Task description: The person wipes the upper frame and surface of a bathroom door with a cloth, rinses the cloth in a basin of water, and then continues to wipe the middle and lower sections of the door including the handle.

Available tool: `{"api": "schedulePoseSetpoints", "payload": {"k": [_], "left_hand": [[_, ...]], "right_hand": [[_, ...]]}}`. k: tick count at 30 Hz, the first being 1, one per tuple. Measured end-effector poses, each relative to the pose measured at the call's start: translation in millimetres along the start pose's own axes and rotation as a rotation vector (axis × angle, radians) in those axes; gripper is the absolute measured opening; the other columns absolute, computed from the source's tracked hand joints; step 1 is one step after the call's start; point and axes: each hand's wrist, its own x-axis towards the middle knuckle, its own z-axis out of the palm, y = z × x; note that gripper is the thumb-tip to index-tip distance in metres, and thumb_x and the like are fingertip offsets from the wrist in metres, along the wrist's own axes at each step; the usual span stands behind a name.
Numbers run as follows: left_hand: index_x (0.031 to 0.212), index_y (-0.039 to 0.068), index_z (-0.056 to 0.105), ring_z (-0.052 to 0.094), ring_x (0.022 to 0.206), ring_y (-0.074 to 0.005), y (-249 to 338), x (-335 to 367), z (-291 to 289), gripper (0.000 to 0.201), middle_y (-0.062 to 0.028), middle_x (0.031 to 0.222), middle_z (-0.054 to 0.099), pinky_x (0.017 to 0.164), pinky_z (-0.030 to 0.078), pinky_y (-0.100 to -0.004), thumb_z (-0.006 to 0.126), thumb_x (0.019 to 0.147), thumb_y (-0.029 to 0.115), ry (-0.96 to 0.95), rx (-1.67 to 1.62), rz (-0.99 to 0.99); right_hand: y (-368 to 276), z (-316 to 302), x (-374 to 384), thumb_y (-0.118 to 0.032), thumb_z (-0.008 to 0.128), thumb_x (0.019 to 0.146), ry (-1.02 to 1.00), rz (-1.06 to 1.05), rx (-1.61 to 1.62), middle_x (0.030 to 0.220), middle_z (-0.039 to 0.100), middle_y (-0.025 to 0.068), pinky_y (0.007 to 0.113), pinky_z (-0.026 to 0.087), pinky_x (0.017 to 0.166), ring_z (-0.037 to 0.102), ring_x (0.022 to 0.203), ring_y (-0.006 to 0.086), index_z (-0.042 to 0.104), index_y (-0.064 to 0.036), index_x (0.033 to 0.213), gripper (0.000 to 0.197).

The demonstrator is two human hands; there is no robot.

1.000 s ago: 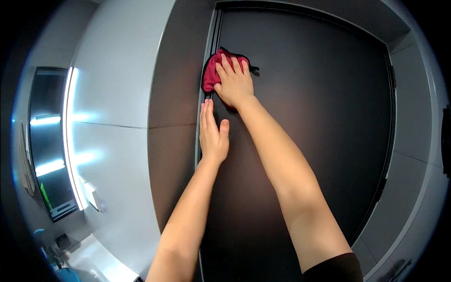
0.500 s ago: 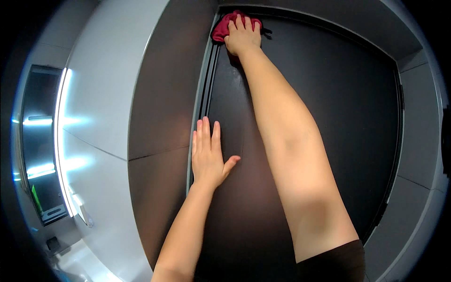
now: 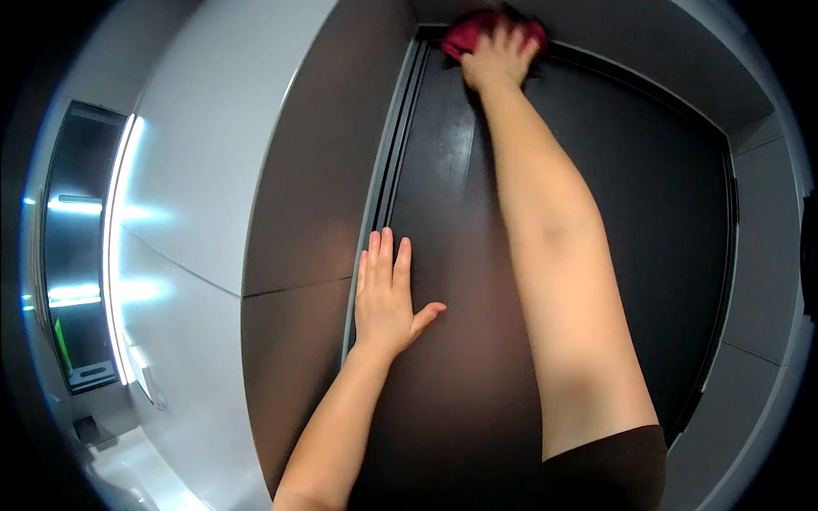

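A dark red cloth is pressed against the top of a black door, near its upper left corner. My right hand lies over the cloth with fingers spread and holds it there; hand and cloth are blurred by motion. Lower down, my left hand rests flat on the door's left edge, fingers stretched out and thumb apart, holding nothing. A shiny streak shows on the door below the cloth.
The door sits in a dark frame with grooved strips along its left side. Grey tiled wall stands to the left. Beyond it are a lit mirror with a bright light strip and a white basin.
My right hand has slid the cloth to the right and slightly up along the door's top. The left hand stays flat at the left edge. The whole view has shifted a little.
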Motion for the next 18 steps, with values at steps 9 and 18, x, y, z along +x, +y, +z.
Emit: {"api": "schedulePoseSetpoints", "payload": {"k": [9, 18], "left_hand": [[0.139, -0.001, 0.028, 0.018, 0.139, -0.0387, 1, -2, -3, 0.092, -0.0221, 0.149, 0.022, 0.112, 0.016, -0.0499, 0.069, 0.073, 0.047, 0.023, -0.072, 0.003], [0.137, -0.001, 0.031, 0.018, 0.139, -0.0381, 3, 1, -2, 0.086, -0.0221, 0.149, 0.022, 0.112, 0.016, -0.0498, 0.072, 0.073, 0.040, 0.040, -0.118, 0.016]], "right_hand": [[-6, 8, -15, -0.037, 0.040, 0.088, -0.251, 0.031, 0.036, 0.151, 0.022, 0.0173, 0.047, 0.002, 0.113, 0.015, 0.140, 0.0353, 0.037, 0.0009, 0.140, 0.064], [9, -9, -20, -0.037, 0.043, 0.089, -0.219, 0.077, 0.072, 0.150, 0.026, 0.0140, 0.050, 0.008, 0.111, 0.020, 0.138, 0.0338, 0.046, -0.0045, 0.135, 0.057]]}}
